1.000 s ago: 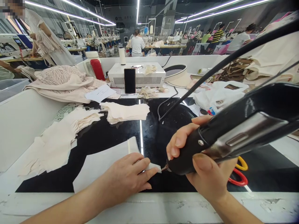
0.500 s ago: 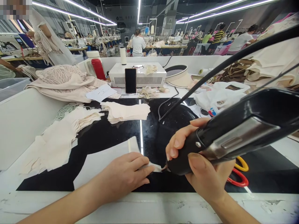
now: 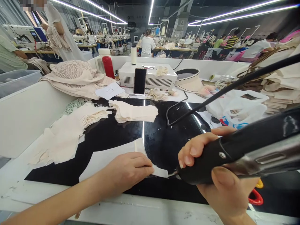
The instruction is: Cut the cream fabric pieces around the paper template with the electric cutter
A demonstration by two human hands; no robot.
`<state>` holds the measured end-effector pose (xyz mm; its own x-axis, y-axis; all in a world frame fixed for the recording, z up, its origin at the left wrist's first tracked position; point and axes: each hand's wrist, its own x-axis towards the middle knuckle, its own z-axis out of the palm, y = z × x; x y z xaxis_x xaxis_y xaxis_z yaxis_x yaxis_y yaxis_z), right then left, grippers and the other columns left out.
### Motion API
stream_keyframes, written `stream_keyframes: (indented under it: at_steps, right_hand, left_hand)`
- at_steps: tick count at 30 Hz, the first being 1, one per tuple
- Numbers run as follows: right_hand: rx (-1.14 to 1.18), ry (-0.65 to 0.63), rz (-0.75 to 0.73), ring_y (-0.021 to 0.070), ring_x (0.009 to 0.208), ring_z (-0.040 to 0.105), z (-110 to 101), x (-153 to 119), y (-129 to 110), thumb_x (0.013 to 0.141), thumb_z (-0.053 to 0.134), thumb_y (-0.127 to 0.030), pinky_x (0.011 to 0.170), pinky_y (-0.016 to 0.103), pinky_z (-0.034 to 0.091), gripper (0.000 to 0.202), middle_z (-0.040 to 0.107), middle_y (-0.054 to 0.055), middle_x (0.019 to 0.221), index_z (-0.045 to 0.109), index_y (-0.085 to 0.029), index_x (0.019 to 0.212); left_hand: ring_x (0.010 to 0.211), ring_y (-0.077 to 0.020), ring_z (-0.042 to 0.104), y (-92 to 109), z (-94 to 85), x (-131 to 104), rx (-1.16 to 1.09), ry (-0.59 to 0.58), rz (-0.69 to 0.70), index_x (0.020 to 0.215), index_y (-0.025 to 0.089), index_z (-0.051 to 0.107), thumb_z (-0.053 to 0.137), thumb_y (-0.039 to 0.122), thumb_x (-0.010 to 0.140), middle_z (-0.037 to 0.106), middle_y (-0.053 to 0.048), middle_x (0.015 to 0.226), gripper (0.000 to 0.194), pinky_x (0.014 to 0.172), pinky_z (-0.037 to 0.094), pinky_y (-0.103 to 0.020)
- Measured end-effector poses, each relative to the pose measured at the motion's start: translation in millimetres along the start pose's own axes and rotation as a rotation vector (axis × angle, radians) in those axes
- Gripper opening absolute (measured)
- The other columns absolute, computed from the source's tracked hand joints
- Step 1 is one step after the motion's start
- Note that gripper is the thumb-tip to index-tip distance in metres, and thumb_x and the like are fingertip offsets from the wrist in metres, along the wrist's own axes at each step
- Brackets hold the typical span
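Note:
A white fabric panel (image 3: pixel 106 159) lies flat on the glossy black board (image 3: pixel 93 165), with a narrow cream strip across its upper corner. My left hand (image 3: pixel 130 173) rests over its right part, thumb and fingers pinched together at the edge. A narrow white end of the panel sticks out past those fingertips. In my right hand (image 3: pixel 217 178) is a black corded hand tool (image 3: pixel 199 162) with a metal lever along its side. Its thin metal tip meets, or nearly meets, the end of the panel. The tool's back end runs out of view.
Stacked cream fabric pieces (image 3: pixel 137 112) and a larger pile (image 3: pixel 63 134) lie beyond my left hand. Behind stand a phone (image 3: pixel 140 81), a vented white box (image 3: pixel 161 79) and a red bottle (image 3: pixel 108 67). Red-handled scissors (image 3: pixel 256 197) lie partly behind my right hand. A black cable (image 3: pixel 234 89) crosses above the board.
The whole view has swung slightly left, so the scene sits farther right. The tool still points at the panel's end, which now lies flatter and shows more beyond my left fingers.

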<state>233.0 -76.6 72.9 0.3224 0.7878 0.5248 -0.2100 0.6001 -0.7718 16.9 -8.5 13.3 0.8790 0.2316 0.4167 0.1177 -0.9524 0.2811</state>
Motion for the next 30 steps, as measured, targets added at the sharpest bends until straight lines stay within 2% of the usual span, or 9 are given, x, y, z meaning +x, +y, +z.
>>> stream_keyframes:
  at_steps: [8, 13, 25, 30]
  right_hand:
    - [0.031, 0.069, -0.037, 0.0149, 0.056, 0.062, 13, 11, 5, 0.081, 0.090, -0.034, 0.046, 0.027, 0.057, 0.041, 0.069, -0.003, 0.077, 0.068, -0.026, 0.114]
    - [0.000, 0.034, -0.036, 0.0146, 0.059, 0.064, 22, 16, 17, 0.085, 0.088, -0.035, 0.050, 0.028, 0.058, 0.039, 0.069, -0.004, 0.080, 0.066, -0.027, 0.117]
    - [-0.060, 0.019, -0.039, 0.0154, 0.060, 0.065, 23, 14, 19, 0.088, 0.085, -0.032, 0.051, 0.029, 0.058, 0.036, 0.068, -0.003, 0.080, 0.064, -0.027, 0.118]
    - [-0.015, 0.070, -0.040, 0.0145, 0.056, 0.063, 19, 18, 12, 0.082, 0.089, -0.033, 0.047, 0.027, 0.058, 0.039, 0.068, -0.005, 0.076, 0.065, -0.026, 0.113]
  left_hand:
    - [0.103, -0.0190, 0.070, -3, 10.6, -1, 0.008, 0.022, 0.024, 0.116, 0.012, 0.068, 0.051, 0.007, 0.109, 0.074, -0.007, 0.112, 0.019, 0.098, 0.058, -0.032]
    - [0.101, -0.0179, 0.069, -2, 14.3, -2, 0.006, 0.031, 0.031, 0.115, 0.012, 0.068, 0.052, 0.007, 0.109, 0.074, -0.006, 0.109, 0.019, 0.098, 0.057, -0.031]
    - [0.102, -0.0186, 0.067, -1, 16.4, 0, 0.014, 0.023, 0.020, 0.113, 0.012, 0.068, 0.053, 0.006, 0.107, 0.072, -0.005, 0.107, 0.018, 0.096, 0.056, -0.029]
    - [0.102, -0.0186, 0.067, -1, 15.0, 0, 0.017, 0.023, 0.021, 0.112, 0.012, 0.068, 0.055, 0.002, 0.104, 0.072, -0.006, 0.108, 0.019, 0.098, 0.055, -0.029]
